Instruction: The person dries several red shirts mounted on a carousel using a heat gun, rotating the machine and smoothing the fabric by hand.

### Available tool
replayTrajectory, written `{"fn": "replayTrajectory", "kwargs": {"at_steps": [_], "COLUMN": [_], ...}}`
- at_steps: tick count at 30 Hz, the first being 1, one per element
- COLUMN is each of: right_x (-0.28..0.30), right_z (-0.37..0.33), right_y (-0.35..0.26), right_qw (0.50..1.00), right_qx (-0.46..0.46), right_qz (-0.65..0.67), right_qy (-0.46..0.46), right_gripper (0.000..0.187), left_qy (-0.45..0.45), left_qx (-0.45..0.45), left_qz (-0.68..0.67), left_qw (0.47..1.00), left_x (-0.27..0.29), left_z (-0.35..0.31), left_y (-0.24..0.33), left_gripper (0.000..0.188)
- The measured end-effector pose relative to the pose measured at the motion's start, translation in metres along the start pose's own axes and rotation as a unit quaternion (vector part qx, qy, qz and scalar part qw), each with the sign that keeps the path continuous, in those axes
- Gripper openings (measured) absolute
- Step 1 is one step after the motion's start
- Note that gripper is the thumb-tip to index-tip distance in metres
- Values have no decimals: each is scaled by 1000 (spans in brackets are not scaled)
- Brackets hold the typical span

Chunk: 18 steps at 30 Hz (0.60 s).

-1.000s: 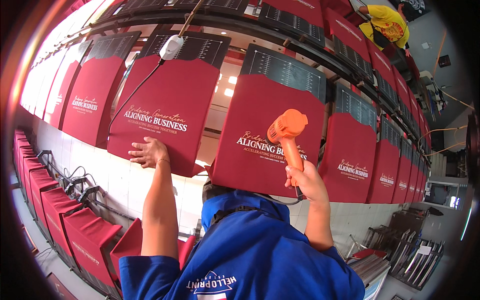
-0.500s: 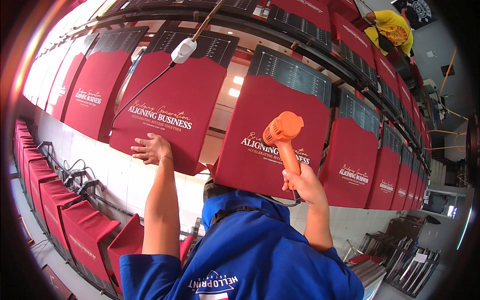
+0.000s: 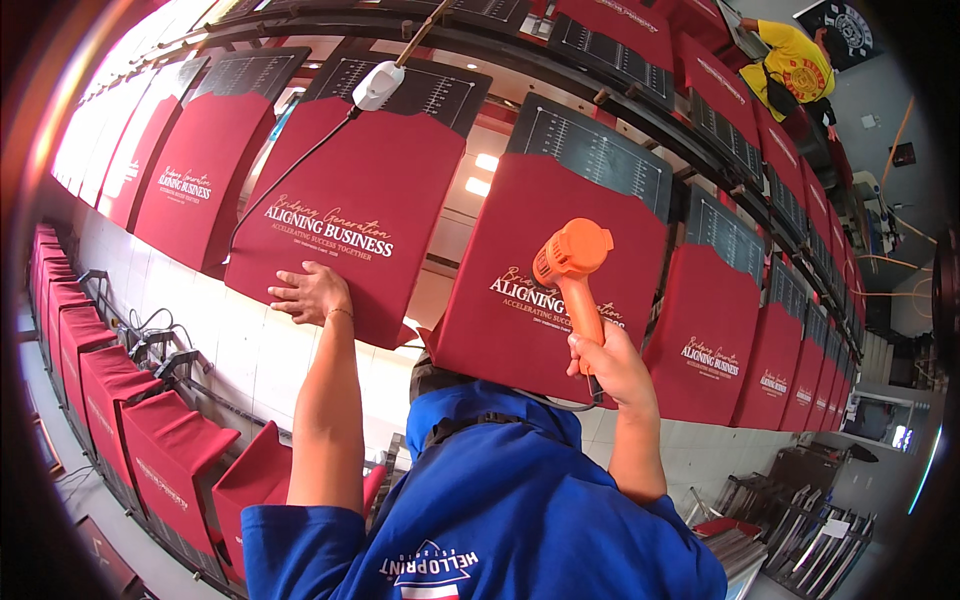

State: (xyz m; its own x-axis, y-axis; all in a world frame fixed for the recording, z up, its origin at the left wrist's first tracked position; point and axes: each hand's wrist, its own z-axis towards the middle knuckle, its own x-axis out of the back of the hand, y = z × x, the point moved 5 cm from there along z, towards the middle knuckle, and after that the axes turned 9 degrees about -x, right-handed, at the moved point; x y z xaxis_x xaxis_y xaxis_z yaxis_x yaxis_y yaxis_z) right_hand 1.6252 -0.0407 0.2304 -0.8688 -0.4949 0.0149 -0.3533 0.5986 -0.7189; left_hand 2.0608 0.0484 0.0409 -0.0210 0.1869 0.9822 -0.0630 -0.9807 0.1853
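Head view: right hand (image 3: pixel 612 368) fingers clamped round the grip of the orange heat gun (image 3: pixel 572 262), nozzle aimed at the centre maroon cover (image 3: pixel 545 290). Left hand (image 3: pixel 310 295) fingers spread flat on the cover at 10 o'clock (image 3: pixel 345 215). Keep the gun moving and that cover pressed taut. Maroon covers with white lettering run in rows toward 2 o'clock; dark grid panels above; white plug (image 3: pixel 378 85) at 12.

Person in yellow shirt (image 3: pixel 790 62) far right; folded metal frames (image 3: pixel 800 520) below; white plug (image 3: pixel 378 85) overhead.
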Motion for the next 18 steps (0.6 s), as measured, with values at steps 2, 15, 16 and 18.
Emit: {"fn": "replayTrajectory", "kwargs": {"at_steps": [2, 15, 16, 18], "right_x": [-1, -13, -13, -20], "right_z": [1, 13, 13, 12], "right_y": [-1, -9, -10, -11], "right_qw": [1000, 999, 998, 999], "right_qx": [-6, -13, -26, -8], "right_qz": [3, 0, 8, -15], "right_qy": [-10, -39, -49, -38], "right_gripper": [18, 20, 20, 19], "left_qy": [3, 3, 4, 5], "left_qx": [1, -3, -2, -2], "left_qz": [5, 19, 18, 19], "left_qw": [1000, 1000, 1000, 1000], "left_x": [1, 9, 9, 8], "left_z": [0, -4, -3, -3], "left_y": [0, 4, 3, 3], "left_gripper": [63, 62, 62, 62]}}
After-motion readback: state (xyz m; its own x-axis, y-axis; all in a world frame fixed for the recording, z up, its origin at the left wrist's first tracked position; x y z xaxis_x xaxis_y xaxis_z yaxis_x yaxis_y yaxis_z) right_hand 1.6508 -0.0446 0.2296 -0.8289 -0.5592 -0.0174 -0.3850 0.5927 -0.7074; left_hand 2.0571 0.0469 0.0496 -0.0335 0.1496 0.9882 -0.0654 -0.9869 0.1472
